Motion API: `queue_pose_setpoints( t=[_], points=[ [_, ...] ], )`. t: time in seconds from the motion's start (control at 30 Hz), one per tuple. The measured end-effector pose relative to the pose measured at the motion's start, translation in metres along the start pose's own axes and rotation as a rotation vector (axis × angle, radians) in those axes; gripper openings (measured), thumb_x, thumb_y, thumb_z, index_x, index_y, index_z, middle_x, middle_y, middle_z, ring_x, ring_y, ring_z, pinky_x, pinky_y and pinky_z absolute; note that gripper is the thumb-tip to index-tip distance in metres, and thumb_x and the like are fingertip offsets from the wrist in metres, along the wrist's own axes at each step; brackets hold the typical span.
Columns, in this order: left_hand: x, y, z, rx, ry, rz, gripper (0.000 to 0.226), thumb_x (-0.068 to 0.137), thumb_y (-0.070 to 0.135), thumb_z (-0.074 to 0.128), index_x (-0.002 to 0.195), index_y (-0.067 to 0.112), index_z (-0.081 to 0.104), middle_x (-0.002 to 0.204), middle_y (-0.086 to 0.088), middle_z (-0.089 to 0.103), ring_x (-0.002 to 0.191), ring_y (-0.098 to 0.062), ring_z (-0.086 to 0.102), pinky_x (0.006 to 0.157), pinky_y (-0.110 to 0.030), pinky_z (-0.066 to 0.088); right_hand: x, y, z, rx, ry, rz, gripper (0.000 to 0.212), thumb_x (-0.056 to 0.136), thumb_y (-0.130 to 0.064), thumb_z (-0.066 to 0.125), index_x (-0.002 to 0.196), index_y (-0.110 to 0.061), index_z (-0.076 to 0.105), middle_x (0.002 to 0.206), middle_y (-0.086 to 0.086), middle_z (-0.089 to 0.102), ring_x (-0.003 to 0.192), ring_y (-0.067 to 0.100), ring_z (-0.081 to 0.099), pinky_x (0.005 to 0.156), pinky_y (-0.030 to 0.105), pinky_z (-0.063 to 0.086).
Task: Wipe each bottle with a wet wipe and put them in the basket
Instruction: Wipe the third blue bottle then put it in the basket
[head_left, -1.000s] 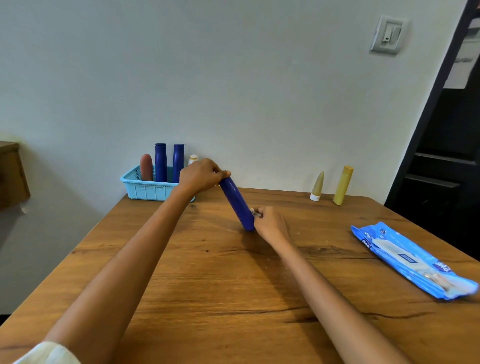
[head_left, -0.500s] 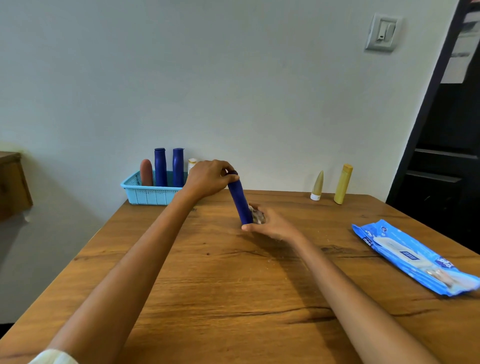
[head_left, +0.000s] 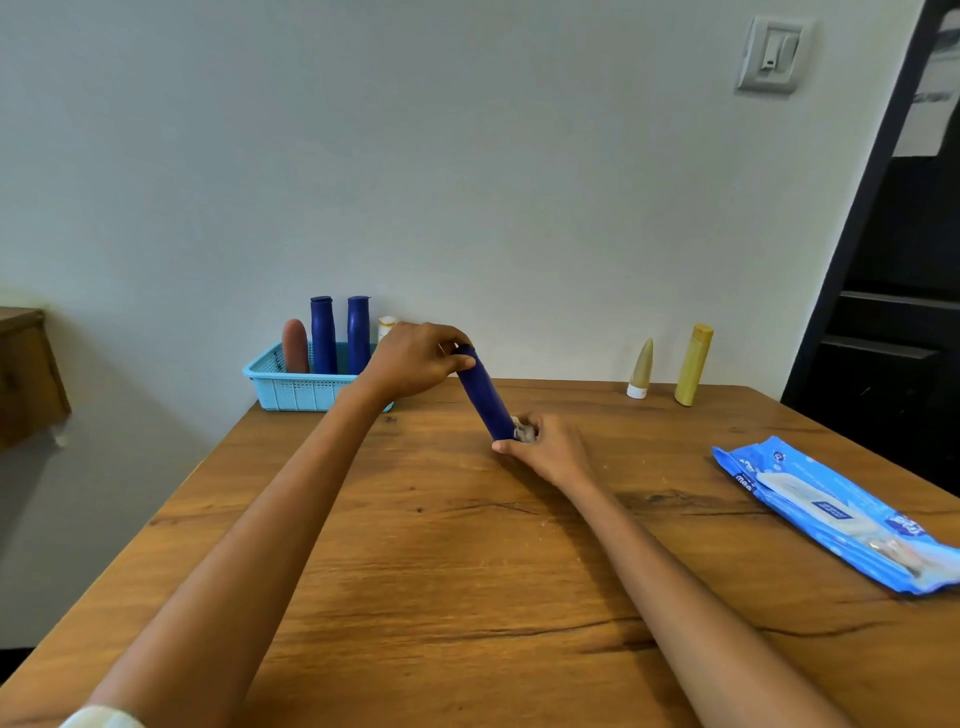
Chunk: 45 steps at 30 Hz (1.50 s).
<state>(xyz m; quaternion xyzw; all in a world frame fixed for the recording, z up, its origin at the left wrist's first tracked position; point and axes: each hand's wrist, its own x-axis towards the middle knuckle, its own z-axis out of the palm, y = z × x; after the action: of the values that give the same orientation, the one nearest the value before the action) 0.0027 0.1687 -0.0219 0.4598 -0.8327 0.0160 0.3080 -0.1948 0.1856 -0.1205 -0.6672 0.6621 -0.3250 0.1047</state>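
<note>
A dark blue bottle (head_left: 483, 395) leans over the table, its top to the left. My left hand (head_left: 415, 358) grips that top end. At the bottle's lower end my right hand (head_left: 545, 447) holds a crumpled greyish wet wipe (head_left: 523, 431) against it. The light blue basket (head_left: 296, 389) stands at the table's back left by the wall, holding a brown bottle (head_left: 295, 345), two dark blue bottles (head_left: 323, 335) and a small white one (head_left: 386, 327) partly hidden by my left hand.
A small beige cone-shaped bottle (head_left: 641, 369) and a yellow bottle (head_left: 693, 364) stand at the back right near the wall. A blue pack of wet wipes (head_left: 836, 514) lies at the right edge of the wooden table (head_left: 441, 571). A dark doorway is to the right.
The bottle was tipped more upright half a second ago and now leans again. My right hand with the wipe has stayed at its lower end, shifting slightly around it.
</note>
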Motion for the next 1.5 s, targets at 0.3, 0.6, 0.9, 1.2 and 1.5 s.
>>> queue_pose_setpoints(
  t=[0.3, 0.6, 0.9, 1.2, 1.5],
  points=[
    [0.000, -0.001, 0.010, 0.053, 0.120, -0.150, 0.042, 0.086, 0.052, 0.055, 0.102, 0.015, 0.067, 0.095, -0.002, 0.069, 0.089, -0.018, 0.062, 0.075, -0.033, 0.052, -0.006, -0.005, -0.003, 0.017, 0.124, -0.153, 0.051, 0.079, -0.040, 0.072, 0.120, -0.015, 0.056, 0.117, 0.005, 0.059, 0.109, 0.020, 0.052, 0.083, 0.034, 0.049],
    [0.000, 0.023, 0.022, -0.106, 0.183, -0.160, 0.037, 0.085, 0.043, 0.063, 0.104, 0.012, 0.060, 0.098, -0.004, 0.068, 0.085, -0.013, 0.060, 0.067, -0.023, 0.044, -0.008, -0.003, -0.003, 0.170, -0.042, -0.082, 0.064, 0.080, -0.046, 0.069, 0.132, -0.015, 0.048, 0.128, 0.004, 0.057, 0.112, 0.018, 0.055, 0.080, 0.025, 0.046],
    [0.005, 0.035, 0.022, -0.059, 0.188, -0.087, 0.033, 0.086, 0.048, 0.059, 0.101, 0.020, 0.063, 0.079, 0.006, 0.059, 0.075, -0.012, 0.057, 0.065, -0.028, 0.047, -0.009, -0.029, -0.018, 0.582, 0.091, -0.259, 0.044, 0.091, -0.033, 0.059, 0.133, -0.022, 0.050, 0.123, -0.008, 0.058, 0.105, 0.000, 0.051, 0.073, 0.005, 0.041],
    [0.010, 0.035, 0.021, -0.103, -0.100, -0.079, 0.041, 0.099, 0.022, 0.041, 0.140, 0.016, 0.041, 0.137, -0.007, 0.050, 0.122, -0.023, 0.048, 0.099, -0.036, 0.041, -0.004, -0.014, -0.010, 0.619, 0.064, -0.171, 0.045, 0.091, -0.035, 0.059, 0.132, -0.019, 0.051, 0.118, -0.012, 0.057, 0.108, 0.001, 0.052, 0.076, 0.012, 0.043],
    [0.006, 0.029, 0.026, -0.118, 0.102, -0.098, 0.036, 0.086, 0.042, 0.061, 0.117, 0.022, 0.061, 0.105, 0.004, 0.068, 0.097, -0.014, 0.060, 0.088, -0.033, 0.045, -0.001, -0.026, -0.013, 0.747, 0.190, -0.278, 0.039, 0.099, -0.021, 0.045, 0.138, -0.025, 0.045, 0.131, -0.008, 0.053, 0.120, -0.001, 0.048, 0.100, 0.018, 0.041]
  ],
)
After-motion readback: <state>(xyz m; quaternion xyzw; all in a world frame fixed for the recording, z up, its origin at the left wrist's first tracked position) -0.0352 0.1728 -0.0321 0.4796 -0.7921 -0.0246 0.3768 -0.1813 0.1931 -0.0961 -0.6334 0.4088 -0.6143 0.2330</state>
